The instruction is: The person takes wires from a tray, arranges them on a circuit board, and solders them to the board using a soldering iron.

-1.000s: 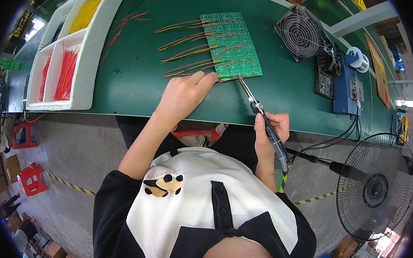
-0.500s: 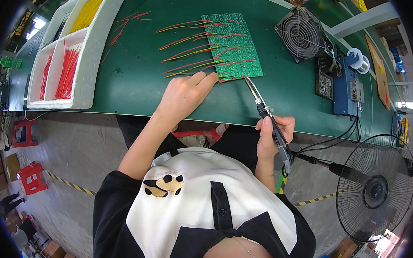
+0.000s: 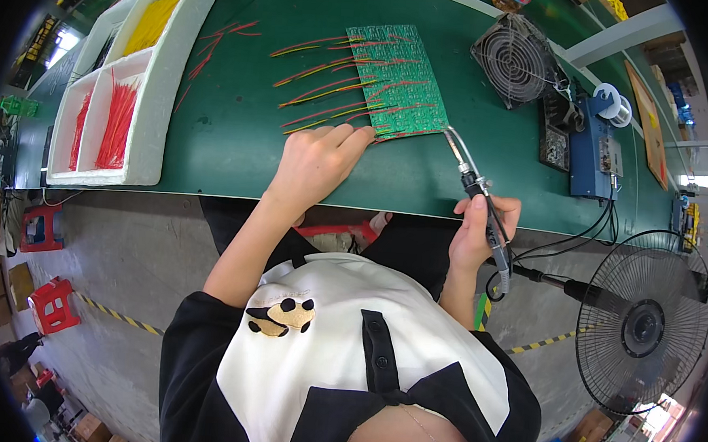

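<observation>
A green circuit board (image 3: pixel 422 94) lies on the green table, with red and yellow wires (image 3: pixel 321 94) laid across it and reaching out past its left side. My left hand (image 3: pixel 315 160) is closed at the board's near left corner, its fingertips pinching a red wire (image 3: pixel 408 133) that runs along the near edge. In my right hand (image 3: pixel 470 240) is a soldering iron (image 3: pixel 471 181) with a thin curved metal tube beside its tip. That tip is by the board's near right corner; whether it touches cannot be made out.
At left stands a white foam tray (image 3: pixel 150 127) with red and yellow wires in compartments. Loose red wires (image 3: pixel 211 46) lie beside it. A small square fan (image 3: pixel 516 61), a blue soldering station (image 3: pixel 591 158) and a solder spool (image 3: pixel 612 105) stand at right. A floor fan (image 3: pixel 644 320) is near my right side.
My right hand and the soldering iron have moved right, the tip shifting from the wire's end toward the board's corner. My left hand has stayed in place.
</observation>
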{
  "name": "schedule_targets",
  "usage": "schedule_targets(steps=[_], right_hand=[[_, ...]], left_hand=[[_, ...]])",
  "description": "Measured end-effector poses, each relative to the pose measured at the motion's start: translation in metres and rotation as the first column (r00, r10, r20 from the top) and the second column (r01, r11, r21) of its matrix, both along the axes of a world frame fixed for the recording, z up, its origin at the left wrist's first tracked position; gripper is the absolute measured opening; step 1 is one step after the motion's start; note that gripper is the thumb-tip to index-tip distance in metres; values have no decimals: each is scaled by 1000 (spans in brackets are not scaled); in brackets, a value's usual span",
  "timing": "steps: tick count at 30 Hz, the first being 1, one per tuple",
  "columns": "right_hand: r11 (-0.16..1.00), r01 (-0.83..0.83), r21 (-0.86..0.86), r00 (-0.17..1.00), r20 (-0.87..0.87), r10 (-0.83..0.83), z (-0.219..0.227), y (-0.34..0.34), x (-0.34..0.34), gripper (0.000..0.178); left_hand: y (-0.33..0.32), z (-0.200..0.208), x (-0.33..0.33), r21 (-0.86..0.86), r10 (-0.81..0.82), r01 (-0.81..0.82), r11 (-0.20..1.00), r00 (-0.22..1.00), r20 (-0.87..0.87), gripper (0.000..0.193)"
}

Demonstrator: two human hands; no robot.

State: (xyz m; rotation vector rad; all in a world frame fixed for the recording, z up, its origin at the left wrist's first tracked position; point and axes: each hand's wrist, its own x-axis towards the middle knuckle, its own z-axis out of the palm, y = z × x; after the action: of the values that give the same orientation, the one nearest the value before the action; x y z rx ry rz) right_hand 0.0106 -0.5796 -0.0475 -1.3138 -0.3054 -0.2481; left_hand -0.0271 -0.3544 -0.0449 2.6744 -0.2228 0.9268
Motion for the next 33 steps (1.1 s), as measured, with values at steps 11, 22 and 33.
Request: schedule_targets(steps=[11, 22, 33], right_hand=[[989, 147, 35, 989, 3, -147, 6, -18, 22, 19], [992, 128, 10, 992, -21, -128, 3, -20, 23, 11], [985, 169, -43, 986, 2, -169, 0, -15, 24, 13]], left_hand=[[10, 12, -18, -27, 2, -4, 1000, 999, -49, 12], [13, 25, -46, -23, -95, 92, 995, 981, -170, 16], [27, 36, -56, -65, -69, 61, 996, 988, -135, 9]])
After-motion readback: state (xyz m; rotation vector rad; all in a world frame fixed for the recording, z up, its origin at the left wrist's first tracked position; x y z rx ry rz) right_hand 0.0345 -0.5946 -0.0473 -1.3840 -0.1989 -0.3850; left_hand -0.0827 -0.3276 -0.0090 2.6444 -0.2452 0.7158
